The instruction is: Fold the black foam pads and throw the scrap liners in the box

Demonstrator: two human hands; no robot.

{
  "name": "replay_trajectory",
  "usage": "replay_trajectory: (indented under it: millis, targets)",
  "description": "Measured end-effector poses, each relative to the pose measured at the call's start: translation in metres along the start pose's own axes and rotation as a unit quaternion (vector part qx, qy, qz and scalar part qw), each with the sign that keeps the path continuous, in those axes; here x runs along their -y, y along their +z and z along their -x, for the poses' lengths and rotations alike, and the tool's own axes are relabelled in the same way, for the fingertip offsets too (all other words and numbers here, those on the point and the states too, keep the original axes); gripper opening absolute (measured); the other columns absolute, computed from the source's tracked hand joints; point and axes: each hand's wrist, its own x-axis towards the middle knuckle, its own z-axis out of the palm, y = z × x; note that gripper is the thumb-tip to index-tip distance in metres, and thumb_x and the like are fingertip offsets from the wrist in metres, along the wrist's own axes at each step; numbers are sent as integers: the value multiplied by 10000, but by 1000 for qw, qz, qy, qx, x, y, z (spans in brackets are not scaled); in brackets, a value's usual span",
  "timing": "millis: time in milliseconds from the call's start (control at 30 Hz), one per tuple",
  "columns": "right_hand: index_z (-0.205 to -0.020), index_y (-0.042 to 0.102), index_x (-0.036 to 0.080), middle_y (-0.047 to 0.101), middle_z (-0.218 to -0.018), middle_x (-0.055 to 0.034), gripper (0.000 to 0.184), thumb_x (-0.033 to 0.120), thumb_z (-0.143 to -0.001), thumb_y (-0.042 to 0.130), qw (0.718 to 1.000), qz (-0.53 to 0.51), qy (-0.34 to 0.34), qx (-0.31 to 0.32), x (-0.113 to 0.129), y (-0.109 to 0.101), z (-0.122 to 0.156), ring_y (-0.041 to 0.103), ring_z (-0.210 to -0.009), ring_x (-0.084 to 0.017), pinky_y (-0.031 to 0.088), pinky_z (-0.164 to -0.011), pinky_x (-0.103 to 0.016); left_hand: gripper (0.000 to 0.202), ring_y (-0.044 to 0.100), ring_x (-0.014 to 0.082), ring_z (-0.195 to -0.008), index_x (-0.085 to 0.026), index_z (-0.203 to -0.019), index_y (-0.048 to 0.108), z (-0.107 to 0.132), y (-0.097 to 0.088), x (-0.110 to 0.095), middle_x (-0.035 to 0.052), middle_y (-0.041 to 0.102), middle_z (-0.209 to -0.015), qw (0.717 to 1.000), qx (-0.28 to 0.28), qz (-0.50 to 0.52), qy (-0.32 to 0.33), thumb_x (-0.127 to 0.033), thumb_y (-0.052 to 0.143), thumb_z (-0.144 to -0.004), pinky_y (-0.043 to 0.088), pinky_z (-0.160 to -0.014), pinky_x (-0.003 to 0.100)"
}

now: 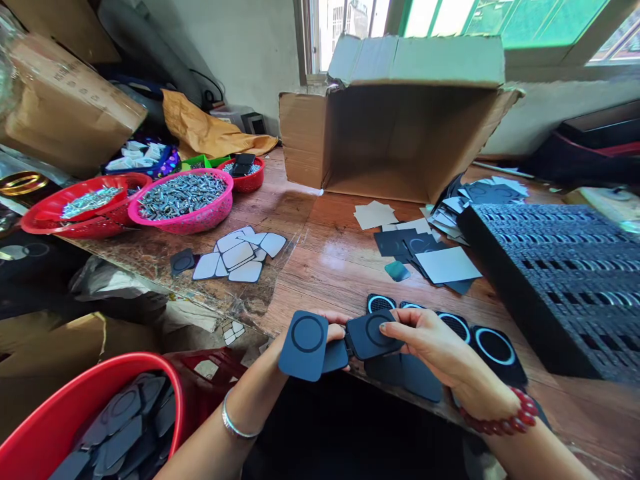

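You hold a dark folding pad (345, 340) at the near edge of the wooden table (320, 260). Your left hand (334, 328) grips its left panels from beneath; your right hand (430, 343) pinches the right panel. Ringed black discs (495, 345) lie just right, and a red tub (65, 413) sits near left.

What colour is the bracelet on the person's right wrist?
The bracelet on the right hand is red beads, seen best in the head view.
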Motion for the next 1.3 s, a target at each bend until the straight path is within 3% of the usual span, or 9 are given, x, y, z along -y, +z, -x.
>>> replay_trajectory:
  millis: [267, 600, 800, 900, 1000, 1167, 1300]
  targets:
    - [-620, 611, 185, 634, -639, -19, 256, 421, -605, 709, 1000, 14, 0, -3, 0, 2, 1, 583, -639, -173, 457, -585, -279, 395, 669, 197, -610, -140, -1026, 727, -5, -2, 7, 83, 741, -826, 1000, -8, 7, 2, -254, 760, -649, 574, -530, 307]
    - [-574, 537, 197, 553, -576, 23, 248, 397, -623, 675, 999, 22, -22, -31, -7, 4, -1, 500, -570, -128, 408, -541, -239, 334, 656, 183, -548, -92, -957, 746, 4, 11, -4, 79, 716, -692, 999, -32, 13, 16, -226, 744, -651, 555, -527, 308]
    - [-572, 547, 197, 575, -606, 2, 256, 410, -698, 615, 988, 107, -96, -50, -9, 6, 1, 516, -596, -155, 397, -559, -271, 308, 652, 188, -603, -154, -914, 759, 3, 11, 3, 58, 724, -739, 998, -54, 6, 30, -289, 784, -638, 562, -567, 322]
    - [-558, 573, 200, 652, -802, -66, 263, 398, -728, 604, 962, 174, -175, -117, -14, 9, 1, 586, -798, -226, 443, -676, -318, 332, 623, 164, -565, -160, -910, 761, 2, 12, 8, 46, 706, -701, 997, -64, -8, 40, -327, 794, -624, 525, -530, 273]
    - [-687, 650, 196, 623, -986, -105, 208, 353, -794, 566, 923, 225, -249, -191, -23, 15, 4, 582, -935, -262, 461, -768, -366, 325, 559, 115, -533, -147, -911, 771, 2, 14, 11, 35, 685, -687, 992, -79, -27, 94, -366, 764, -672, 441, -499, 207]
    - [-1023, 652, 190, 572, -956, -91, 231, 205, -910, 451, 850, 302, -346, -258, -38, 23, 10, 562, -907, -244, 472, -800, -398, 315, 528, 111, -615, -139, -950, 778, 6, 23, 6, 40, 685, -785, 978, -105, -55, 173, -356, 710, -732, 379, -528, 191]
    - [-1108, 646, 210, 567, -960, -88, 272, 163, -956, 426, 794, 333, -409, -302, -42, 25, 10, 558, -900, -234, 485, -770, -377, 336, 507, 118, -615, -144, -992, 772, 7, 28, 2, 30, 659, -747, 975, -108, -58, 186, -367, 689, -754, 359, -529, 200]
